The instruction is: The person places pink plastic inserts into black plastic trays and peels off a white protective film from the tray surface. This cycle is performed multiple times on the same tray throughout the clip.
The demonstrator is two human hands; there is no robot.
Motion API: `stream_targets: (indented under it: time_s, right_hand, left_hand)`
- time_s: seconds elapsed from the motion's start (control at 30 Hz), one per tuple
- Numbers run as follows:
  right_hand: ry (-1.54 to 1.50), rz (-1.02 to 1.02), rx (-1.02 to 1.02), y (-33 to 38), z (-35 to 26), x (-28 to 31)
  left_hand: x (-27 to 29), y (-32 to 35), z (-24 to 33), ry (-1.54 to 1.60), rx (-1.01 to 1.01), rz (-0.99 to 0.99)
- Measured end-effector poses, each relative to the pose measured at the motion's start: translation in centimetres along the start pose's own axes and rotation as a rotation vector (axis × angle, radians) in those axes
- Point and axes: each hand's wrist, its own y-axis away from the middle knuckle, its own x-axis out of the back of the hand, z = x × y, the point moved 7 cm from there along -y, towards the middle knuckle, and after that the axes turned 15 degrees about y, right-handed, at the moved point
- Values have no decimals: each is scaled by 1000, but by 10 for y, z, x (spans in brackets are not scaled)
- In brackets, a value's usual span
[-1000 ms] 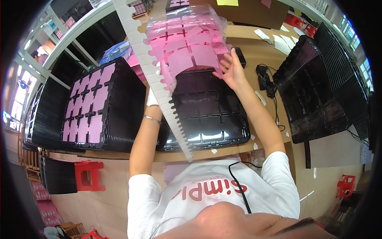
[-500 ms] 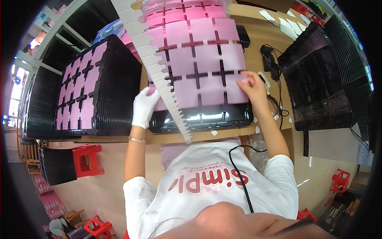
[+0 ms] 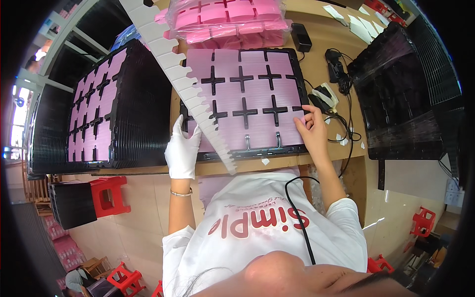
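Wooden bench: two hands press one pink sheet.

Bright, even light — daylight glares white through the window at the left. Shadows stay soft, focus sharp mid-frame; straight edges bow outward, and the corners are black.

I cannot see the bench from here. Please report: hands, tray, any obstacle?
Left hand, white glove, on black tray left edge. Right hand bare, pressing pink sheet at right edge. White notched strip crosses tray's left side.
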Motion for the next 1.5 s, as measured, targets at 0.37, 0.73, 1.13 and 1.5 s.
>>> stream_targets:
  time_s: [0.37,0.73,1.13,1.5]
  right_hand:
    - [785,109,172,-41,-38,39]
    - [952,-71,539,-145,-17,-72]
    - [472,-290,819,43,-17,17]
    - [248,-116,366,54,-3,6]
  left_hand:
    - [24,-39,53,-291,-494,154]
    - [-84,-143,51,-573,-583,-188]
    - [5,30,35,-158,-932,-271]
    - [23,13,-57,258,299,-3]
